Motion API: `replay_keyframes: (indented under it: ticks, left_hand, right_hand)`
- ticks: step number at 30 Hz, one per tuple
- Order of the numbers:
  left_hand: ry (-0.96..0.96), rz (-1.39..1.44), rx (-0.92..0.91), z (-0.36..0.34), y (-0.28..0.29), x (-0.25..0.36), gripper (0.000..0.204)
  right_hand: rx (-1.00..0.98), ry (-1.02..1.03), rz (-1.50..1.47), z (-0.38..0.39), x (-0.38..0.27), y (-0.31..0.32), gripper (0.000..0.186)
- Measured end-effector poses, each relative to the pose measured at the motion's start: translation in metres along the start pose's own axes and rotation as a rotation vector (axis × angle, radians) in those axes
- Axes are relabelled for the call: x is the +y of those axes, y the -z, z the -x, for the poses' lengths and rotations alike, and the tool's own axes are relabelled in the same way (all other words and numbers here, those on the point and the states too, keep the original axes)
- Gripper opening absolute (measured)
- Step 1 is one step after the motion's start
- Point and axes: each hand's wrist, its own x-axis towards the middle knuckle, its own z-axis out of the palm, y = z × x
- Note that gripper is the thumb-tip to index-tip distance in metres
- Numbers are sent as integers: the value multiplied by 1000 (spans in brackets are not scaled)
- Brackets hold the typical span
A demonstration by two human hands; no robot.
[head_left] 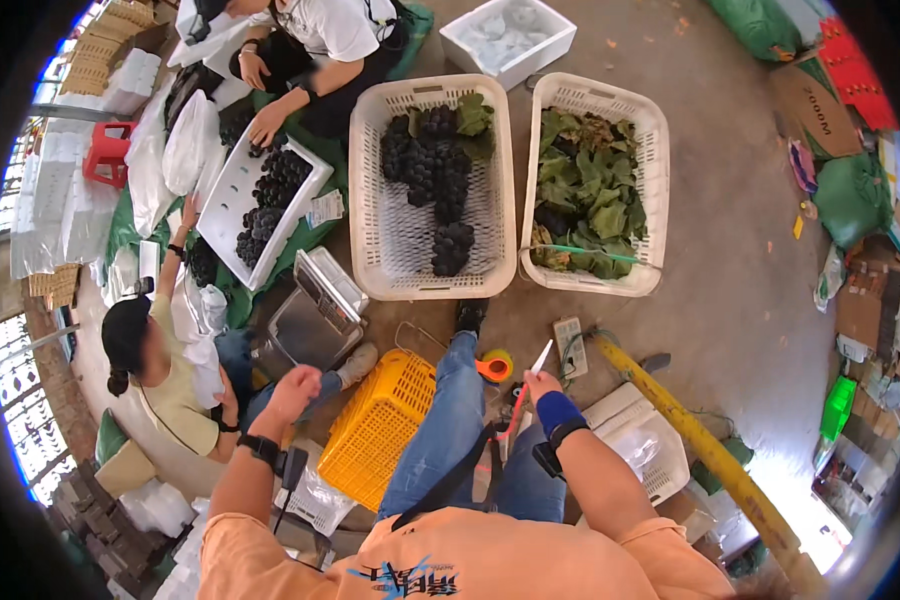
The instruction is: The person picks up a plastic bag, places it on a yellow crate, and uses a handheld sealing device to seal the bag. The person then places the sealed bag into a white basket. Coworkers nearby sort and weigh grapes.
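My left hand is raised beside the yellow plastic crate, its fingers curled into a fist with nothing showing in them. In my right hand is a red-handled tool with a pale pointed tip; its exact kind is hard to make out. Ahead of me stands a white plastic crate holding bunches of dark grapes and a green leaf. Right of it is a second white crate filled with grape leaves.
A roll of orange tape and a power strip lie on the floor. A yellow pole slants at right. Two people work at left around a white foam box of grapes, near a scale. Another foam box stands behind.
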Motion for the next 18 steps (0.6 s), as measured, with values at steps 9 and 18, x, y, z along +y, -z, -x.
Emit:
replay_keyframes:
  ticks: [9, 18]
  left_hand:
    - [-103, -1, -50, -138, -43, 139, 23]
    - [-79, -125, -1, -276, -145, 152, 21]
  right_hand:
    - [-338, -634, -384, -72, -129, -13, 38]
    - [-513, -692, -714, -173, -67, -47, 27]
